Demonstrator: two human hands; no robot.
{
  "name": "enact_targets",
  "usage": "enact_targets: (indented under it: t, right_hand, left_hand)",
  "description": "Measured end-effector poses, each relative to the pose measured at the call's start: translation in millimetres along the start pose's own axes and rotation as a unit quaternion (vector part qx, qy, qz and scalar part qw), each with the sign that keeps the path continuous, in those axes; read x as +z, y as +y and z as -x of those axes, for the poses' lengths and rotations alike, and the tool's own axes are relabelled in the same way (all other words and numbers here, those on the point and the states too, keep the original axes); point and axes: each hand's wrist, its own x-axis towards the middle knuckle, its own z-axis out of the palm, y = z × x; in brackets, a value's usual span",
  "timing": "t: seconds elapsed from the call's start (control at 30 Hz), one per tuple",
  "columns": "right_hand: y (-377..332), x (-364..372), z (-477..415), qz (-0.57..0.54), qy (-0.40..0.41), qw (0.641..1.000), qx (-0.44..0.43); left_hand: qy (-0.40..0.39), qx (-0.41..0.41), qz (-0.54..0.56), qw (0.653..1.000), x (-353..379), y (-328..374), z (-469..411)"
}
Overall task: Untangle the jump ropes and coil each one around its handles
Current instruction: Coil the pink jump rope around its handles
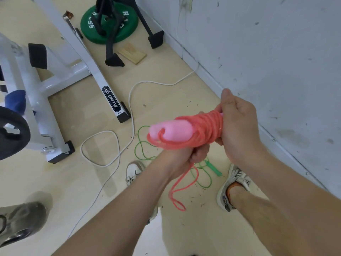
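Biggest worry is the white cable (129, 100) snaking across the floor. The green rope (142, 145) lies just beside it, down between the feet, so I'd guess the two snag when that one gets picked up. Up top, the right hand (238, 126) is wrapped round the far end of the pink handles (171, 131), clamping the red rope (208, 126) coils. The left hand (194, 154) is fisted on the loose tail below. If that goes slack, the loops probably slide off the free end.

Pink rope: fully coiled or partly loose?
Partly coiled: the pink rope wraps the handles in many turns, but its loose tail hangs below the left hand.
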Motion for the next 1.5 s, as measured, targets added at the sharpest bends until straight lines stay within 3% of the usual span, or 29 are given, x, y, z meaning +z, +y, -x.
enact_targets:
  t: [0.13, 0.2, 0.23, 0.3, 0.37, 0.43, 0.5, 0.67, 0.8, 0.87, 0.97, 1.1, 1.23, 1.33, 1.5]
  right_hand:
    - [5.0, -7.4, -13.2, 0.09, 0.056, 0.992, -0.072]
    - [8.5, -12.1, -21.1, 0.164, 0.085, 0.975, -0.119]
    - [11.2, -15.0, -25.0, 0.195, 0.097, 0.966, -0.143]
    - [18.4, -19.3, -29.1, 0.263, 0.093, 0.94, -0.194]
    - [27.1, -16.3, -25.7, 0.352, 0.053, 0.903, -0.239]
    - [35.5, -13.9, -21.8, 0.412, 0.024, 0.873, -0.26]
    - [37.0, -12.3, -22.2, 0.42, 0.003, 0.869, -0.262]
    - [30.2, -18.4, -23.6, 0.445, -0.022, 0.846, -0.294]
    - [28.1, -19.1, -19.0, 0.425, -0.08, 0.852, -0.297]
    - [21.6, -11.9, -10.4, 0.38, -0.137, 0.863, -0.302]
    - [13.6, -7.2, -3.7, 0.29, -0.168, 0.897, -0.287]
    - [6.7, -10.1, -2.6, 0.201, -0.155, 0.935, -0.248]
    - [2.3, -12.3, 0.5, 0.14, -0.136, 0.957, -0.213]
    - [-2.1, -12.4, 0.6, 0.105, -0.121, 0.965, -0.209]
    - [-8.5, -8.0, 0.4, 0.051, -0.089, 0.98, -0.173]
  left_hand:
    - [0.007, 0.091, -0.101, 0.991, 38.9, 11.1, 16.6]
    - [0.005, 0.117, -0.238, 0.964, 44.5, 1.9, 22.3]
    - [-0.016, 0.133, -0.335, 0.933, 47.6, -2.6, 27.2]
    - [-0.027, 0.179, -0.526, 0.831, 55.5, -4.8, 37.4]
    - [0.023, 0.256, -0.616, 0.745, 48.6, 3.9, 39.3]
    - [0.064, 0.281, -0.667, 0.687, 31.4, 23.1, 36.7]
    - [0.066, 0.285, -0.683, 0.669, 15.5, 37.4, 36.5]
    - [0.084, 0.361, -0.615, 0.696, -2.2, 55.0, 45.9]
    - [0.122, 0.423, -0.599, 0.668, -24.4, 56.6, 36.2]
    - [0.129, 0.417, -0.569, 0.697, -32.4, 53.8, 30.5]
    - [0.113, 0.385, -0.509, 0.762, -41.2, 48.9, 25.1]
    - [0.038, 0.27, -0.374, 0.886, -37.7, 48.6, 24.2]
    - [-0.028, 0.174, -0.2, 0.964, -36.1, 52.0, 26.4]
    - [-0.073, 0.095, -0.071, 0.99, -35.0, 46.0, 23.1]
    - [-0.172, 0.027, 0.088, 0.981, -28.8, 44.1, 22.0]
